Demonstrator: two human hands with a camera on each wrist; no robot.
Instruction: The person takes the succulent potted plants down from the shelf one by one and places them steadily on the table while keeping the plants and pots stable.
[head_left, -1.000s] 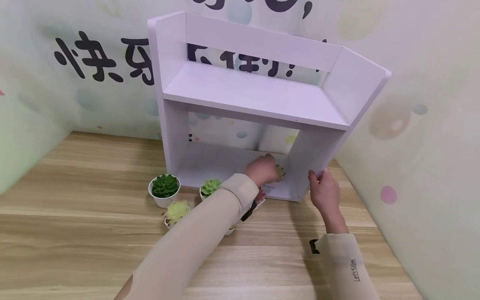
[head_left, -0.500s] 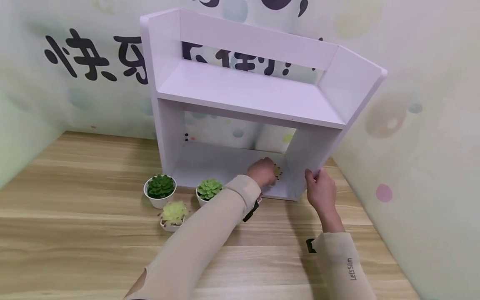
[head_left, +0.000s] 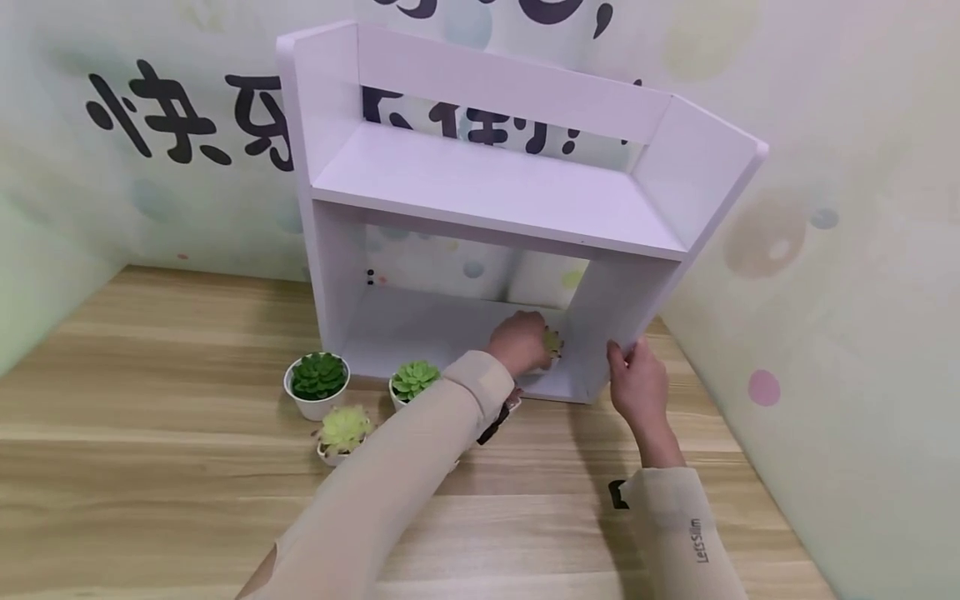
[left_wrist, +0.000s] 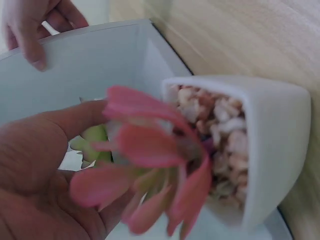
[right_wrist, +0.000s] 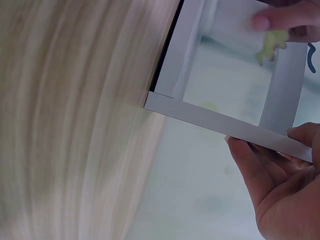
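Note:
My left hand (head_left: 521, 342) reaches into the lower level of a white desktop shelf (head_left: 495, 187) and holds a small potted succulent (head_left: 552, 342) near the right side panel. Its yellow-green leaves show past the fingers; the hand mostly hides its pot. At the lower right, my right hand (head_left: 641, 387) grips the front edge of that side panel, thumb on one face and fingers on the other, as the right wrist view shows. A pink succulent in a white pot with pebbles (left_wrist: 150, 160) stands close to the left wrist, largely covered by the sleeve in the head view.
On the wood-grain table (head_left: 187, 500), a dark green succulent (head_left: 318, 377), a pale yellow-green one (head_left: 345, 429) and a light green one (head_left: 414, 380) stand in white pots before the shelf. Patterned walls (head_left: 847, 333) stand behind and at the right.
The head view has shifted slightly. Both hands stay at about the same spots on and inside the shelf, with only a small movement of the left hand.

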